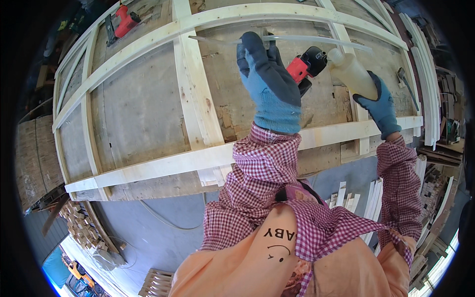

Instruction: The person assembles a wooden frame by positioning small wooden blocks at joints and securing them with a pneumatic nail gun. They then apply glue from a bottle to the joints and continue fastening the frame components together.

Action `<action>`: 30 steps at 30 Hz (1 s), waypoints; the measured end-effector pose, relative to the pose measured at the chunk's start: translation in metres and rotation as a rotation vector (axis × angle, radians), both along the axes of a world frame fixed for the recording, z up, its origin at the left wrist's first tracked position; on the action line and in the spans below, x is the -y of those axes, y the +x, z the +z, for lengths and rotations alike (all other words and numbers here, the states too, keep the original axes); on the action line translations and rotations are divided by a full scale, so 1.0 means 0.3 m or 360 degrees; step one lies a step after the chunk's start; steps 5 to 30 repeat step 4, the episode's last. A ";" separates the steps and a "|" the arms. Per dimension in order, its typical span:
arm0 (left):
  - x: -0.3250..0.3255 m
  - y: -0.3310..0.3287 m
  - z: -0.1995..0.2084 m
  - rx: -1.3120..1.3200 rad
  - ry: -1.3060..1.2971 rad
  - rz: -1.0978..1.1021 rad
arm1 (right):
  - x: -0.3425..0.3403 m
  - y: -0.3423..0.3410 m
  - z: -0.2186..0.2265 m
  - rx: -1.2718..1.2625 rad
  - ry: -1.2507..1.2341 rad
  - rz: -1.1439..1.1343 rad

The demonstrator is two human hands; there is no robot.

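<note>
Blue gloves with dark grey palms cover both hands. My left hand point(269, 81) is raised over the wooden frame, its fingers closed around a long translucent plastic tube point(321, 39). The tube sticks out on both sides of the glove; part of it is hidden by the fingers. My right hand point(380, 101) grips the base of a cloudy, yellowish plastic bottle point(354, 74), which is tilted with its neck toward upper left. Between the hands, a red and black cordless driver point(307, 65) sits below the tube, partly hidden by my left glove.
Pale battens form a large frame point(163, 166) over plywood panels. A red and black power tool point(124, 22) lies at the far left, a hammer point(408, 86) at the right. Long white strips point(420, 74) are stacked beyond the right edge; wood offcuts point(84, 225) lie lower left.
</note>
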State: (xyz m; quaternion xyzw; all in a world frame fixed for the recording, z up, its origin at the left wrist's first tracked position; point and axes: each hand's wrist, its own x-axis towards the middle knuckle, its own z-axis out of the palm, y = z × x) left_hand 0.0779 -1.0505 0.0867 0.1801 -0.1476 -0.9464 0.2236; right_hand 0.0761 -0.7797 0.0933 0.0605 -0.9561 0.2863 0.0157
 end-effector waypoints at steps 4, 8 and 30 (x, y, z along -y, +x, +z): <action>0.020 -0.004 -0.022 -0.0062 0.0017 0.0020 | -0.004 -0.008 0.012 -0.0004 0.0056 0.0049; 0.020 -0.004 -0.022 -0.0062 0.0017 0.0020 | -0.004 -0.008 0.012 -0.0004 0.0056 0.0049; 0.020 -0.004 -0.022 -0.0062 0.0017 0.0020 | -0.004 -0.008 0.012 -0.0004 0.0056 0.0049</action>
